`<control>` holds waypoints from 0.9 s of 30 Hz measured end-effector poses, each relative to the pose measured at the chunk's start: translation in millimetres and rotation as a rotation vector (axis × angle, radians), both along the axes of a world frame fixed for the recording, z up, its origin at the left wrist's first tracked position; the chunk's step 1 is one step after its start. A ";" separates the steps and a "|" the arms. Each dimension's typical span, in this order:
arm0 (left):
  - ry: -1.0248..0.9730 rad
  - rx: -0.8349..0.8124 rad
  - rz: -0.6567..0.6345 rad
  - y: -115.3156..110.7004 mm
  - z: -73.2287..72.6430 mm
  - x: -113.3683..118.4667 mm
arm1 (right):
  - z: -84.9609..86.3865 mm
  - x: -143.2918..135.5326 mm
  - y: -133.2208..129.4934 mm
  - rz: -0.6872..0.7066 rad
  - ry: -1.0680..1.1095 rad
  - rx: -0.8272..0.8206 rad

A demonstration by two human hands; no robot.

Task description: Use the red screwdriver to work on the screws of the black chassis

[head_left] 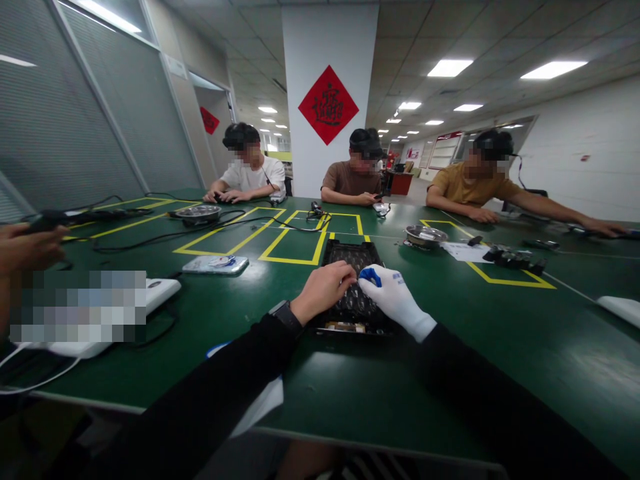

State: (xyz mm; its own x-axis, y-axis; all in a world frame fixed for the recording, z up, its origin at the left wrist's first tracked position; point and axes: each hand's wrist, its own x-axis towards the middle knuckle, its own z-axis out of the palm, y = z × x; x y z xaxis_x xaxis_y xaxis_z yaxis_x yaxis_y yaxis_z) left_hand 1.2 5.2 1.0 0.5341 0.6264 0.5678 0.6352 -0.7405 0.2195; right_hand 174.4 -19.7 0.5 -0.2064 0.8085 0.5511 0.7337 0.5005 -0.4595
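Observation:
My left hand [323,288] is bare, with a dark watch on the wrist, and rests curled on the near left part of a black grid-patterned device [350,257] lying flat on the green table [450,347]. My right hand [393,297] wears a white glove and pinches a small blue object [371,275] at its fingertips, right above the device. The two hands touch each other over the device's middle. The device's near edge [345,327] shows some exposed light-coloured parts.
Three other people sit across the table, hands on small items. A metal bowl [425,235] and paper lie to the right, another metal dish [197,213] and black cables at left. A phone-like slab [215,265] and a white device [160,291] lie near left; someone's hand [25,248] at far left.

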 end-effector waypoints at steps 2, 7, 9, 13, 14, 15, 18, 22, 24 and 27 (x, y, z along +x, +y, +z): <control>0.001 -0.019 -0.007 -0.1 0.0 0.1 | -1.3 0.9 1.6 -0.021 -0.051 -0.020; -0.048 -0.077 0.012 -1.1 2.3 1.3 | 8.0 9.6 4.3 0.022 -0.118 -0.125; -0.097 -0.086 0.025 -2.6 4.7 1.2 | 16.3 14.7 2.9 0.062 -0.135 -0.145; -0.181 -0.136 -0.030 -8.4 11.6 -0.3 | 29.0 20.6 -3.9 0.211 -0.241 -0.213; -0.179 -0.145 -0.064 -10.4 13.4 -0.8 | 29.8 20.8 -5.7 0.253 -0.269 -0.257; -0.164 -0.154 -0.108 -12.6 15.0 -1.1 | 29.7 20.4 -7.3 0.286 -0.291 -0.304; -0.113 -0.190 -0.232 -18.6 18.6 -1.2 | 26.2 18.1 -10.6 0.313 -0.330 -0.376; -0.115 -0.253 -0.286 -22.5 20.6 -0.5 | 24.4 15.6 -12.8 0.313 -0.337 -0.376; -0.104 -0.282 -0.320 -22.7 21.0 -0.6 | 26.0 15.0 -14.0 0.322 -0.322 -0.395; -0.065 -0.316 -0.359 -22.9 21.1 -1.3 | 28.0 13.5 -15.4 0.314 -0.318 -0.433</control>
State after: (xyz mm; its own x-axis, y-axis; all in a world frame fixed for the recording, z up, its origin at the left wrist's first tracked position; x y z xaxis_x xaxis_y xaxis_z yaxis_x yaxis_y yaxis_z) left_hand -0.1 -17.7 22.1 0.7181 0.5560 0.4187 0.3286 -0.8011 0.5002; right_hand 187.9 -35.1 28.6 -0.5706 0.8191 0.0589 0.7164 0.5315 -0.4520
